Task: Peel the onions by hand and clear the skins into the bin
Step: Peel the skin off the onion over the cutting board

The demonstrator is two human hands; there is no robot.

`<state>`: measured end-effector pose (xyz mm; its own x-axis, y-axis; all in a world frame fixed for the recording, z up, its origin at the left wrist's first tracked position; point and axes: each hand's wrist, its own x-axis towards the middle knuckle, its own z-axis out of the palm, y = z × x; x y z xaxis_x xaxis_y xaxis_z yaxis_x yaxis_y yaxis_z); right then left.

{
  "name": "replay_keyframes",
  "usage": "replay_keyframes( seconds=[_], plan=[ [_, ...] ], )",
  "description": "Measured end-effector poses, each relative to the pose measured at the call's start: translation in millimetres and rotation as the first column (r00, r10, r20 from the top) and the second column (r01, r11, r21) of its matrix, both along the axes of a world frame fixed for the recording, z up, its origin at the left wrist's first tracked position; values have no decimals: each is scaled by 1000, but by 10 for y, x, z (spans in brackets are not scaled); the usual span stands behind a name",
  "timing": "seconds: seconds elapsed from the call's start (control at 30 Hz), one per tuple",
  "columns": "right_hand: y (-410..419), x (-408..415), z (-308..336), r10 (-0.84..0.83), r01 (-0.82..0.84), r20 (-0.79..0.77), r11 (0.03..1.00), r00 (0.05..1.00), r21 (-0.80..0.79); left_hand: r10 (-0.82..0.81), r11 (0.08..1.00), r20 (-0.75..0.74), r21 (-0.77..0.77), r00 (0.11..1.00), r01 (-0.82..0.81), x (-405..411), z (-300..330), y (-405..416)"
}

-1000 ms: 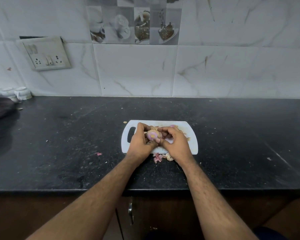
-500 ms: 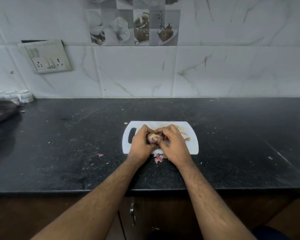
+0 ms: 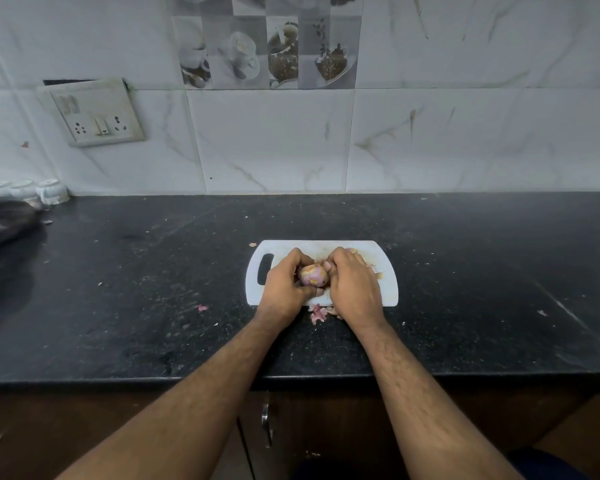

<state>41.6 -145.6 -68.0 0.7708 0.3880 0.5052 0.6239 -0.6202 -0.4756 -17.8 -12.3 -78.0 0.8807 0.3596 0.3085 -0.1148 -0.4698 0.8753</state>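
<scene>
Onion (image 3: pixel 313 275) gripped by both hands (image 3: pixel 321 284) over white board (image 3: pixel 388 282) on speckled black counter (image 3: pixel 118 289); possibly skins (image 3: pixel 317 313) beside.

Hands cover most of the action, edges clip the rest

The small pink-purple onion (image 3: pixel 313 275) shows only one face; the left hand (image 3: pixel 284 285) and right hand (image 3: pixel 352 284) hide its sides and their own fingertips. Behind the right hand peeks a sliver of a second pinkish onion (image 3: pixel 351 250), the rest hidden. The white plastic cutting board (image 3: pixel 388 289) is covered through its middle. The dark crumpled bag (image 3: pixel 0 225) and white ceramic cups (image 3: pixel 21 190) run off the left edge.
</scene>
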Motion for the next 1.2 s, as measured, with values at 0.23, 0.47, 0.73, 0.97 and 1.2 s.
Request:
replay_keyframes(
  seconds=[0.23,0.47,0.73,0.97,1.2],
  plan=[
    [-51,71,-58,-25,54,-128,972,991,229,32,999,-26,-35,999,-33,-14,23,-9],
    [-53,28,-88,115,-94,-101,977,988,193,44,999,39,-19,998,-43,12,-23,30],
    [-65,9,-47,146,-86,-185,950,972,300,29,1000,-21,2,999,-29,22,-12,27],
    [-24,2,-19,134,-105,-132,973,982,208,-10,999,8,34,1000,10,5,-41,22],
    [5,2,-37,127,-118,-67,985,990,127,-11,1000,9,5,1000,11,-4,-33,30]
  ],
)
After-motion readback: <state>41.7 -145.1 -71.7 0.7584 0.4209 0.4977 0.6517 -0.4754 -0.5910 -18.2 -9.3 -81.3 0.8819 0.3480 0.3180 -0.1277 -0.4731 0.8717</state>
